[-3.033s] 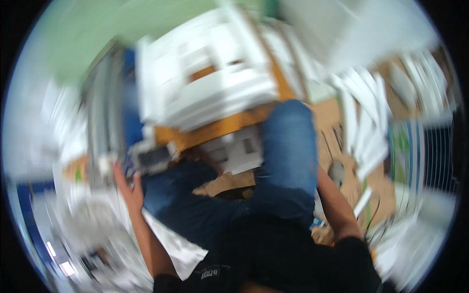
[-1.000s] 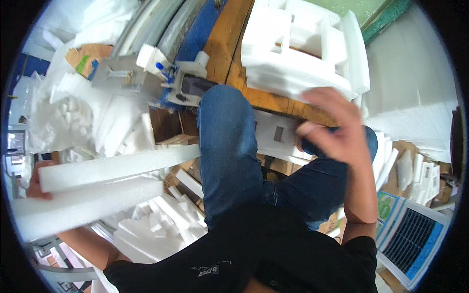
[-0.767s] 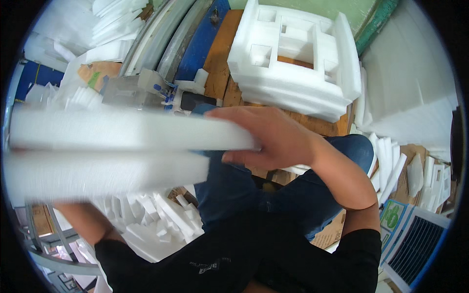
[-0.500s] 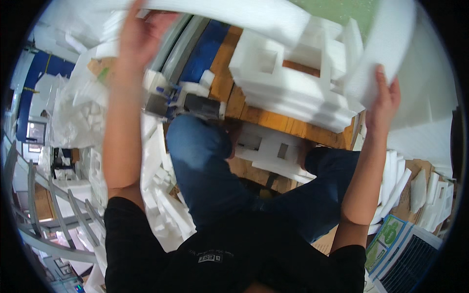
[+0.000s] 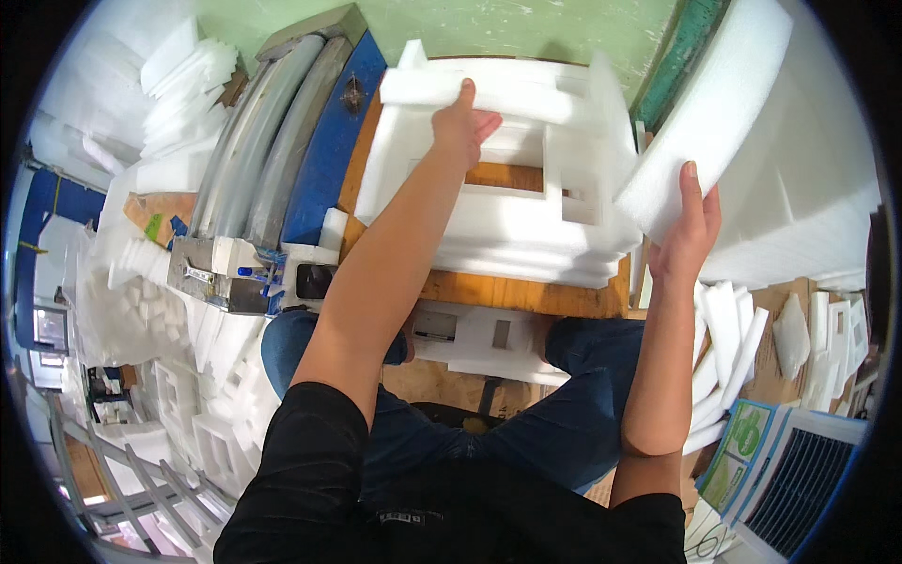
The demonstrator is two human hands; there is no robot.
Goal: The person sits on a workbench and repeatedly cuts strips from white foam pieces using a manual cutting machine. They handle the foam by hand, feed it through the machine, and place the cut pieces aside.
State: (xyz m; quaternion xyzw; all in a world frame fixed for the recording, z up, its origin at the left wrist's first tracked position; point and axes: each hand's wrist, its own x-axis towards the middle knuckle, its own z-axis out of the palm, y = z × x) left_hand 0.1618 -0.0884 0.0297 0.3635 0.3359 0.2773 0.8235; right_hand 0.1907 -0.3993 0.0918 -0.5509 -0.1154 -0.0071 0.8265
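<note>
Presently, a long white foam strip (image 5: 512, 89) lies across the top of the stack of white foam frames (image 5: 526, 221), which rests on the wooden worktop (image 5: 526, 293) directly ahead of the seated person. The left hand (image 5: 460, 127) is on that strip: fingers (image 5: 467, 94) curled over its near edge, thumb spread to the side, gripping it. The second piece, a thick white foam slab (image 5: 714, 113), stands tilted at the right of the stack, its lower end just beside the frames. The right hand (image 5: 691, 230) supports this slab from beneath, fingers (image 5: 692, 183) extended flat up along its face; how far the hand closes around the edge cannot be determined.

Surrounding items:
- Below the worktop edge, a smaller foam cut-out piece (image 5: 470, 334) sits between the person's knees.
- To the left, a blue machine housing (image 5: 334, 160) with grey metal rails (image 5: 263, 141) runs away from the viewer.
- A dark phone (image 5: 315, 280) lies at the near end of this machine.
- Loose foam offcuts (image 5: 141, 310) are piled at far left.
- At lower right stands a white fan unit (image 5: 799, 489).
</note>
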